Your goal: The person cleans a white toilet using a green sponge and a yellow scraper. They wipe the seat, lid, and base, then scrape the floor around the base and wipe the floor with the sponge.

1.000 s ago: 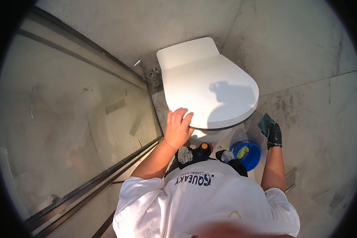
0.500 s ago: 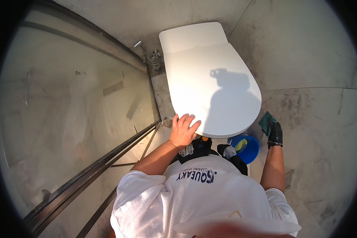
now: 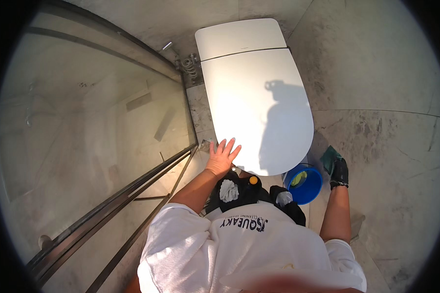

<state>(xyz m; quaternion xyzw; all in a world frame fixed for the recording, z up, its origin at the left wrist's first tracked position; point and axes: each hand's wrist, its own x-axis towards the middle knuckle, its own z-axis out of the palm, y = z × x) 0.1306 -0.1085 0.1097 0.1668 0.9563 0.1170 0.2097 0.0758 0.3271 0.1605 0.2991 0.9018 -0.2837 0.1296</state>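
Note:
A white toilet lid [image 3: 259,107] lies flat in front of me, with the shadow of my head and shoulder on it. At its front left edge rests my left hand [image 3: 221,158], bare, with fingers spread and nothing held. My right hand [image 3: 338,172] wears a black glove and is closed on a green scouring pad [image 3: 331,158]. It is to the right of the toilet, near the marbled wall. Between toilet and right hand stands a blue bucket [image 3: 316,191] with something yellow-green inside.
A dark-framed glass panel [image 3: 98,112] runs along the left. By the toilet's back left hangs a bidet sprayer [image 3: 167,46] with a coiled hose [image 3: 189,68]. Black pouches at my waist hold a white cloth [image 3: 229,190] and an orange-capped item [image 3: 253,180].
The toilet lid has come down flat, and a dark seam now shows behind it. My left hand's fingers have spread on its edge. The right hand has barely moved.

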